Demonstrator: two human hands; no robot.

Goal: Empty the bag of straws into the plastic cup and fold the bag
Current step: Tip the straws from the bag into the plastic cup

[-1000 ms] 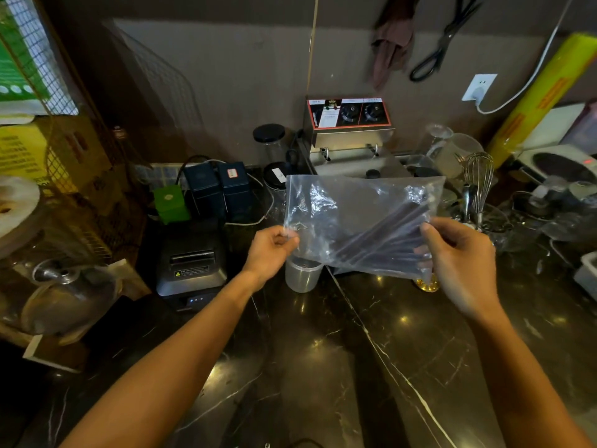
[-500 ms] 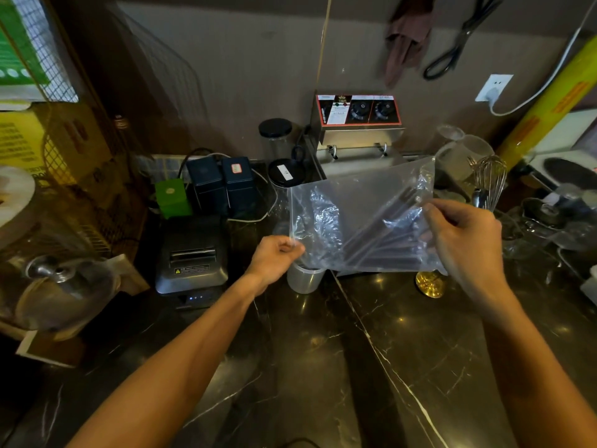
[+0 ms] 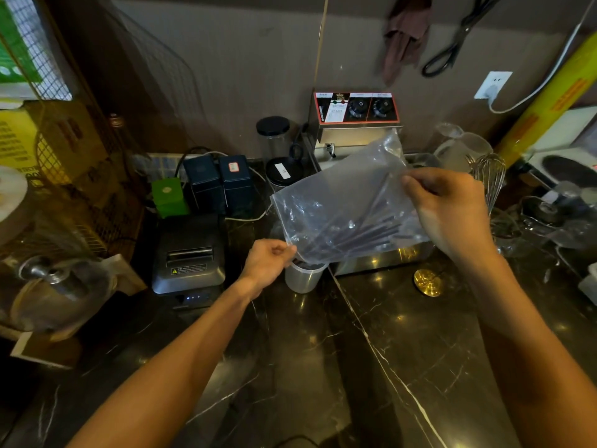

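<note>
Below your right hand (image 3: 449,211), now raised, dark straws (image 3: 352,236) slide toward the plastic cup (image 3: 303,278); both hands pinch the bag (image 3: 339,195), left hand (image 3: 269,260) at its mouth.

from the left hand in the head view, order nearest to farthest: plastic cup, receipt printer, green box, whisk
1. plastic cup, just right of the left hand
2. receipt printer, to its left
3. green box, farther back left
4. whisk, far right, beyond the bag
</note>
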